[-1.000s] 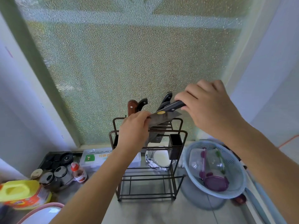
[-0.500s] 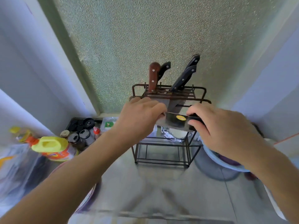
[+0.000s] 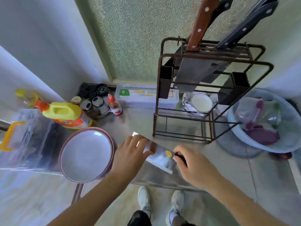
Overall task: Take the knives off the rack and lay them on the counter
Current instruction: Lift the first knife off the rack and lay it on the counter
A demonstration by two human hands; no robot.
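Note:
A broad cleaver (image 3: pixel 160 156) with a yellow sticker lies flat just above the steel counter (image 3: pixel 203 167), in front of the rack. My right hand (image 3: pixel 193 167) is closed around its black handle. My left hand (image 3: pixel 130 154) pinches the far end of the blade. The brown wire rack (image 3: pixel 211 62) stands behind and holds a wooden-handled cleaver (image 3: pixel 200 25) and several black-handled knives (image 3: pixel 244 30), handles up.
A pink-rimmed plate (image 3: pixel 86 154) sits left of my hands. Behind it are a yellow detergent bottle (image 3: pixel 65 115), spice jars (image 3: pixel 96 103) and a clear box (image 3: pixel 140 95). A pale blue basin (image 3: pixel 267 121) stands right of the rack. The counter's front edge runs just below my hands.
Both hands have carried the stickered cleaver down from the rack's top to counter level in front of it. My view has tilted down; my shoes now show.

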